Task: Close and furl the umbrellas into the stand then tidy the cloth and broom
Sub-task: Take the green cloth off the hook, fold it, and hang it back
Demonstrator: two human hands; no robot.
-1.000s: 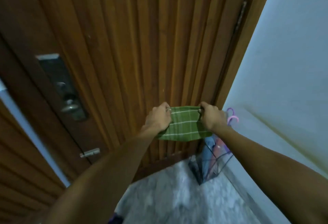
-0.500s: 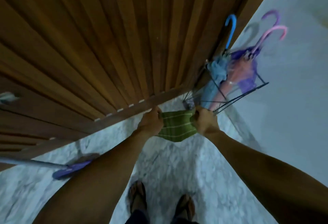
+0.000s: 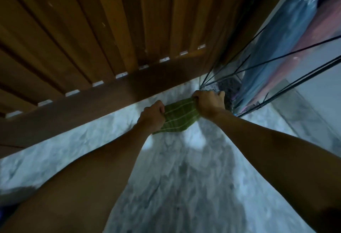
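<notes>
The folded green cloth (image 3: 178, 117) is being carried down toward the marble floor (image 3: 184, 177) just in front of the wire umbrella stand (image 3: 258, 70) — a second ago it was being held up at chest level against the slatted wooden door (image 3: 110, 29), and half a second ago it was already descending past the door's bottom rail. The left hand (image 3: 152, 117) is clenching one end of the cloth in a closed fist, and the right hand (image 3: 208, 103) is clenching the opposite end, its knuckles now sitting just beside the foot of the stand; whether they are touching the wire cannot be determined. The cloth is sagging between the two hands and is hanging close over the floor, apparently not yet resting on it. The view has closed in on the stand, so the furled umbrellas (image 3: 287, 35) are now filling the area above and beyond the right hand, blurred, with their hooked handles out of frame. Judged from this arrangement, the umbrella stage is looking complete and the cloth stage is now in progress — the cloth is being brought to a resting place at the base of the stand. The broom is not in view in the current picture, so its stage is judged as still outstanding.
</notes>
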